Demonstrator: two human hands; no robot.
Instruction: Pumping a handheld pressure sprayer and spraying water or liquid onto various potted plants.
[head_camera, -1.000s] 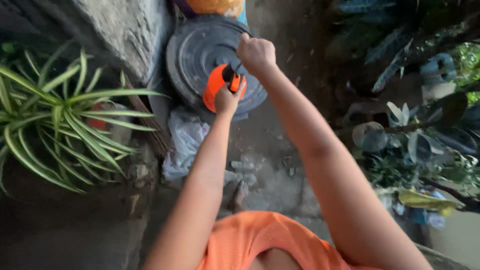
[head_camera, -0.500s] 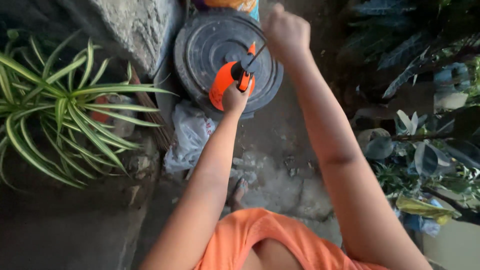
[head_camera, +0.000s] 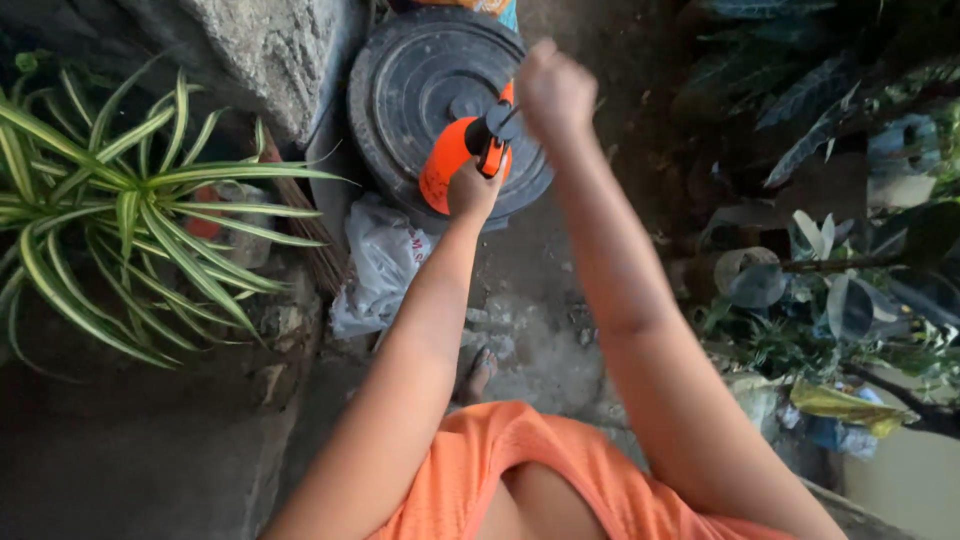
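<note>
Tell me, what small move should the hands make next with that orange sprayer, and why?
Probably push the right hand back down: it is raised in a fist on the thin pump rod above the orange sprayer, which the left hand steadies on the black bin lid.

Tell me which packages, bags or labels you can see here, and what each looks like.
White plastic bag: crumpled on the ground below the round black lid, small reddish print.
Printed package: top edge, behind the lid, orange and blue, mostly cut off.
Yellow wrapper: lower right among plants, crumpled.
</note>
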